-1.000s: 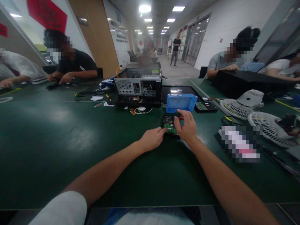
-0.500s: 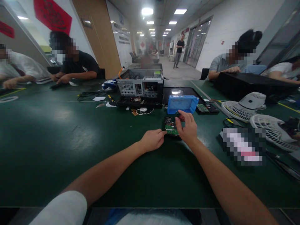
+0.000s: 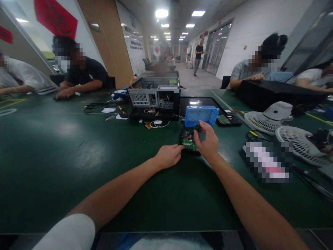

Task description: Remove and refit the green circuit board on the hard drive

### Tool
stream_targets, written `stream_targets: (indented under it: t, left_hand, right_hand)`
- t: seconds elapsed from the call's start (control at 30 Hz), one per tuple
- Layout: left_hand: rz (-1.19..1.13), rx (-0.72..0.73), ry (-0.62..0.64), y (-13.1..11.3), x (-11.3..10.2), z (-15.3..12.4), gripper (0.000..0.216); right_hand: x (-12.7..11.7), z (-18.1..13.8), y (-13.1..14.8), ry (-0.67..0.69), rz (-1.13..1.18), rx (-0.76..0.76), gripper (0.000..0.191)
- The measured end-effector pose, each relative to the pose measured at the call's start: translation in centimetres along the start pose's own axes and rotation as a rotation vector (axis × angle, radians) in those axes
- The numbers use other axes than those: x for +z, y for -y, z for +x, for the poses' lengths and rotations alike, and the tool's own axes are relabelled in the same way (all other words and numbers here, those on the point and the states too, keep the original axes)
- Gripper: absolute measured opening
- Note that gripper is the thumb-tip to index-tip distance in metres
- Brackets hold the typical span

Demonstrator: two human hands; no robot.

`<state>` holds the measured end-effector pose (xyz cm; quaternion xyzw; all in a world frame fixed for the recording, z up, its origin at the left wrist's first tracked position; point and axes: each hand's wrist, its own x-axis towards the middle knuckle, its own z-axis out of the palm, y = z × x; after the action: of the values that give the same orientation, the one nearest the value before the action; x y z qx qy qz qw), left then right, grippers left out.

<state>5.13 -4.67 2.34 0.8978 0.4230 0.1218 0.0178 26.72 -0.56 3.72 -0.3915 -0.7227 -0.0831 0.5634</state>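
A small dark device with a bare green circuit board (image 3: 187, 142) lies on the table in front of me. My left hand (image 3: 169, 155) is closed, its fingertips at the device's left front edge, holding it. Over the device's right side, my right hand (image 3: 207, 140) pinches a small dark object (image 3: 197, 127) between thumb and fingers; its kind is too unclear to name. Part of the board is hidden by the right hand. Just behind stands a blue plastic tray (image 3: 201, 116), tipped up on its side.
An opened computer case (image 3: 154, 97) stands behind on the green table (image 3: 125, 180). A second circuit-board device (image 3: 229, 120) and a dark flat panel (image 3: 200, 101) lie to its right. White fans (image 3: 265, 121) and a pixelated item (image 3: 267, 161) are at right. Co-workers sit on both sides.
The whole view has shifted slightly left. My hands keep nearly the same place at the device, the right one still pinching the dark object. The seated person at left has moved their hands.
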Motion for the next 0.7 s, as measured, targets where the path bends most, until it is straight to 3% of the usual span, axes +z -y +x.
stream_targets:
  t: [0.7]
  left_hand:
    - [0.002, -0.027, 0.044, -0.22, -0.44, 0.13, 0.044]
  right_hand:
    - [-0.46, 0.35, -0.31, 0.018, -0.008, -0.023, 0.037]
